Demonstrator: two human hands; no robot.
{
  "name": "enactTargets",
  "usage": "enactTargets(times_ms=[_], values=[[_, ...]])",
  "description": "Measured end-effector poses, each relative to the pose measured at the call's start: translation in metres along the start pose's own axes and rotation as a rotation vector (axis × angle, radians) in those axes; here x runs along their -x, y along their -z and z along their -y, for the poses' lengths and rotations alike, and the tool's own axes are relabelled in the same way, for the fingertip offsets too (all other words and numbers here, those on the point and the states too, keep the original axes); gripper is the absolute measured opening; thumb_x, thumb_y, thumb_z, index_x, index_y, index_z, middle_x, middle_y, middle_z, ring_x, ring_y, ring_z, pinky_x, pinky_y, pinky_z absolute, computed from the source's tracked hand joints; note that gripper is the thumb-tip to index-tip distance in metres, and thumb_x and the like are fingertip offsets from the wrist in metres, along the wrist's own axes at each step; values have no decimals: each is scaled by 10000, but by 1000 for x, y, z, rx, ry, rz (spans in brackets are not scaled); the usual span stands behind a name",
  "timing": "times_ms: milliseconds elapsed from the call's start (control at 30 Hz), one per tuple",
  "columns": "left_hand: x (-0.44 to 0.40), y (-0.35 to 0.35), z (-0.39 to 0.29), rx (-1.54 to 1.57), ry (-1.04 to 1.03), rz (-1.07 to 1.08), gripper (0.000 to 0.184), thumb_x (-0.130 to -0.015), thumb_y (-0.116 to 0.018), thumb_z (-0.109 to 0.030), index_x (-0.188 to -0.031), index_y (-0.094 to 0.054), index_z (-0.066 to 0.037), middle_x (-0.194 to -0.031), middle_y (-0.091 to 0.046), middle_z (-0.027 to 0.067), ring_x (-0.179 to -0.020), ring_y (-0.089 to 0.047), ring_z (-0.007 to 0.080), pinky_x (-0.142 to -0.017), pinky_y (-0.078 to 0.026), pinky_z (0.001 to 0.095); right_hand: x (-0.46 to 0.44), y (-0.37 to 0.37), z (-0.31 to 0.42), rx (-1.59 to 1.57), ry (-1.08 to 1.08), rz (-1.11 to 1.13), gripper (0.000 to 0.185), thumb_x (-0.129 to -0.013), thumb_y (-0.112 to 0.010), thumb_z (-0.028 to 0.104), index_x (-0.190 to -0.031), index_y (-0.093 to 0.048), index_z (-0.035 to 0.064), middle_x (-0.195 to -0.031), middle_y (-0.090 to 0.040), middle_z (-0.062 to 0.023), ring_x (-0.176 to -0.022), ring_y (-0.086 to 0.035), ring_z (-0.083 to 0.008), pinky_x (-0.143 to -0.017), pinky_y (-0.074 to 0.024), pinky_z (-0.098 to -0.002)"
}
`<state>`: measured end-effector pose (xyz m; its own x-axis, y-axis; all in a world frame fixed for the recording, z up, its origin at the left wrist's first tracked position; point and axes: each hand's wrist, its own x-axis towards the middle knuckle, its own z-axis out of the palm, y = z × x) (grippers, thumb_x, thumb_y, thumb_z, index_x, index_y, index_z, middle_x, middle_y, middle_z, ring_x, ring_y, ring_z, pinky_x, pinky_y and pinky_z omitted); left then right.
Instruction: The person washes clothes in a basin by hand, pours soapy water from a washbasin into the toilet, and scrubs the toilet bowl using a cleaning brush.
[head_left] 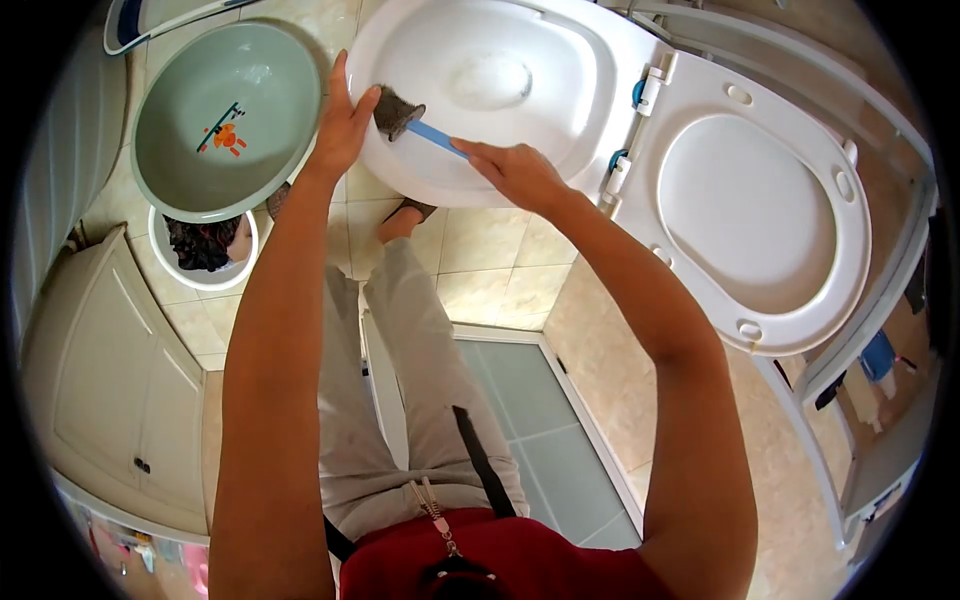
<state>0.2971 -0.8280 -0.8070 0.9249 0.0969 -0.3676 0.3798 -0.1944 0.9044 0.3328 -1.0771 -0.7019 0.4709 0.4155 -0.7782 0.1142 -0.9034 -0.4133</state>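
My right hand [515, 175] is closed around the blue handle of a scrub brush [437, 137]. The brush's dark, bristly head [396, 112] lies against the inner left side of the white toilet bowl [585, 75]. At the bowl's left edge, my left hand [345, 130] holds the rim, with the thumb over the top beside the brush head and the fingers on the outer side. Some of those fingers are hidden. The toilet seat [690, 150] is raised and leans back to the right, its hinges showing blue parts.
Left of the bowl is a green basin [180, 130] with an orange printed figure. Below it sits a white bin [160, 245] with a black bag. A beige cabinet [110, 350] stands at lower left, and a pale rack [820, 390] runs along the right.
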Motion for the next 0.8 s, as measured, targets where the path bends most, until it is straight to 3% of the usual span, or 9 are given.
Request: enactTargets(times_ms=[133, 200, 367, 433, 467, 533, 567, 700, 800], values=[[2, -1, 0, 112, 48, 14, 697, -959, -498, -287, -1458, -83, -35, -1446, -254, 177, -1311, -301, 270, -1083, -267, 367, -8, 12, -30, 27, 61, 193, 318, -953, -472, 329, -1264, -538, 347, -777, -638, -131, -700, -605, -289, -669, -483, -395], [2, -2, 0, 141, 66, 28, 695, -960, -494, -282, -1463, -71, -56, -1453, -242, 165, -1314, -293, 263, -1085, -264, 364, 2, 33, -60, 322, 126, 273, 327, -941, -490, 347, -1263, -530, 381, -822, -658, -89, -762, -623, -269, -709, -496, -395], [1, -2, -1, 138, 44, 35, 674, -964, -481, -263, -1462, -74, -60, -1453, -240, 161, -1324, -272, 260, -1090, -255, 364, 23, 108, -72, 896, 112, 469, 479, -904, -517, 210, -1337, -441, 401, -689, -605, -81, -700, -632, -224, -632, -502, -361], [2, -2, -4, 161, 77, 37, 663, -965, -476, -250, -1459, -80, -54, -1452, -237, 164, -1327, -265, 262, -1092, -250, 366, 17, 87, -82, 1000, 380, 330, 562, -896, -495, 140, -1373, -375, 413, -671, -575, -70, -654, -627, -231, -590, -505, -352], [2, -3, -5, 145, 63, 34, 660, -966, -473, -247, -1458, -80, -52, -1453, -233, 166, -1325, -268, 264, -1091, -251, 366, 8, 75, -62, 965, 361, 345, 620, -879, -493, 107, -1395, -330, 410, -693, -563, -76, -634, -622, -233, -563, -500, -342], [1, -1, -3, 94, 35, 27, 653, -967, -467, -241, -1457, -80, -47, -1455, -226, 169, -1323, -272, 269, -1090, -253, 367, -18, 19, -42, 720, 364, 7, 503, -928, -456, 181, -1379, -359, 381, -641, -561, -85, -562, -604, -276, -523, -510, -380], [-1, -1, 0, 83, 15, 22, 655, -967, -468, -238, -1457, -79, -46, -1456, -224, 170, -1322, -273, 270, -1089, -256, 369, -31, 0, -28, 616, 199, -65, 475, -938, -448, 207, -1373, -368, 378, -664, -575, -91, -564, -603, -283, -536, -508, -395], [-3, -1, 5, 45, -20, 31, 662, -962, -477, -221, -1457, -75, -44, -1449, -232, 178, -1312, -289, 267, -1081, -270, 368, -18, -25, -10, 233, 12, -72, 455, -938, -461, 260, -1375, -368, 348, -734, -629, -109, -609, -615, -283, -576, -500, -436], [-1, 2, 2, 19, 40, 39, 669, -957, -487, -207, -1457, -74, -44, -1433, -254, 181, -1296, -308, 257, -1072, -282, 361, 26, -15, -26, 149, -19, 185, 411, -941, -467, 289, -1347, -411, 317, -748, -639, -117, -641, -618, -287, -605, -497, -443]])
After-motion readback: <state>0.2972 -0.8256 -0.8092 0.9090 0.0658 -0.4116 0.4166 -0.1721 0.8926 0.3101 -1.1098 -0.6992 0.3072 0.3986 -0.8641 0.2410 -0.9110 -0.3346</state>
